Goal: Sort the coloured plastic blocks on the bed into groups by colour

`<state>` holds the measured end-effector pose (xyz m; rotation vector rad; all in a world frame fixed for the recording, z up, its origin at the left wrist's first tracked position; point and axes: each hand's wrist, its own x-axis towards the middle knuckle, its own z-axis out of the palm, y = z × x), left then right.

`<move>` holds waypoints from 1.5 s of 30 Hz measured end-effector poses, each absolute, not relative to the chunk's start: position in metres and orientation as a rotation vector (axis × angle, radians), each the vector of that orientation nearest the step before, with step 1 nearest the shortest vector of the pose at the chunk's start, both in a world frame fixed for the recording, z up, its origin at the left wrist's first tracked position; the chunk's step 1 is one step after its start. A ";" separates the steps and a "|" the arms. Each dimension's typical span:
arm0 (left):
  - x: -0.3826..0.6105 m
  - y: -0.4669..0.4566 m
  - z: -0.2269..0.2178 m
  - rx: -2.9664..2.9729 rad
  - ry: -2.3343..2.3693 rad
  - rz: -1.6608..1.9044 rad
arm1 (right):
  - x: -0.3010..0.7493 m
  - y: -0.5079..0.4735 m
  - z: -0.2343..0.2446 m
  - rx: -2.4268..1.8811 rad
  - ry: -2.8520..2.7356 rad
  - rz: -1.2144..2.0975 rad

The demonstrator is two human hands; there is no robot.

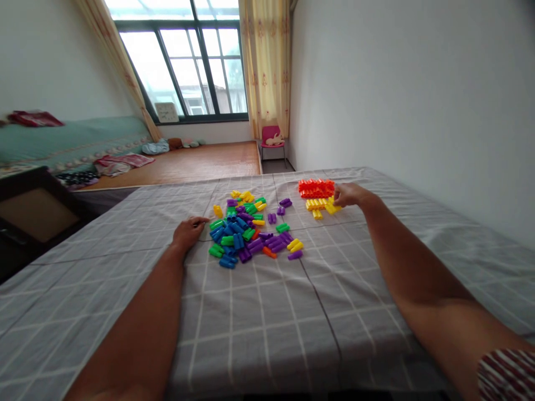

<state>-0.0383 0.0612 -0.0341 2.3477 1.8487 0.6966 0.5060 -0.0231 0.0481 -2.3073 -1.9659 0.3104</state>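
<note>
My right hand (pixel 353 196) reaches over the far right of the cloth, its thumb and fingers pinched on a yellow plastic block (pixel 332 206). That block touches the end of a row of yellow blocks (pixel 314 204), with a small yellow piece (pixel 317 215) just in front. Behind the row stands a stacked bunch of orange-red blocks (pixel 316 188). My left hand (pixel 190 229) rests on the cloth at the left edge of a mixed pile of tube-shaped blocks (pixel 238 225), blue, green, purple, yellow and orange. Its fingers are loosely bent, with the index finger stretched toward the pile, and nothing shows in them.
A grey checked cloth (pixel 267 323) covers the surface under the blocks. Loose purple blocks (pixel 272 218) and a green pair (pixel 283 228) lie right of the pile. A white wall (pixel 418 100) runs along the right. Beyond are a low bed (pixel 209 161) and a pink chair (pixel 271 132).
</note>
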 end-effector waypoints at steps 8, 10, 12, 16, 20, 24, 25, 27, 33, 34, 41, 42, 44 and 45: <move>-0.040 0.062 -0.035 2.354 1.847 0.698 | 0.494 -0.021 0.040 -2.345 -1.869 0.604; -0.040 0.062 -0.035 2.360 1.845 0.692 | 0.497 -0.022 0.040 -2.367 -1.934 0.604; -0.039 0.061 -0.035 2.360 1.842 0.686 | 0.498 -0.022 0.038 -2.375 -2.007 0.666; -0.039 0.060 -0.034 2.345 1.839 0.696 | 0.498 -0.019 0.028 -2.338 -2.113 0.706; -0.036 0.058 -0.033 2.317 1.853 0.726 | 0.496 -0.016 0.029 -2.341 -2.150 0.608; -0.033 0.055 -0.030 2.294 1.861 0.708 | 0.472 -0.021 0.045 -2.272 -2.259 0.416; -0.032 0.054 -0.029 2.298 1.861 0.703 | 0.458 -0.023 0.048 -2.129 -2.304 0.304; -0.031 0.053 -0.028 2.310 1.859 0.694 | 0.421 -0.027 0.047 -1.746 -2.348 0.130; -0.032 0.054 -0.029 2.325 1.852 0.695 | 0.321 -0.037 0.007 -1.051 -2.513 0.078; -0.032 0.054 -0.029 2.324 1.851 0.697 | 0.316 -0.037 0.001 -1.023 -2.521 0.111; -0.033 0.054 -0.029 2.320 1.851 0.704 | 0.350 -0.023 -0.002 -1.147 -1.963 0.916; -0.033 0.054 -0.029 2.320 1.851 0.712 | 0.356 -0.023 0.001 -1.177 -1.879 1.024; -0.032 0.054 -0.029 2.317 1.852 0.723 | 0.363 -0.026 0.007 -1.280 -1.812 1.153; -0.032 0.053 -0.029 2.316 1.854 0.726 | 0.365 -0.028 0.012 -1.369 -1.824 1.153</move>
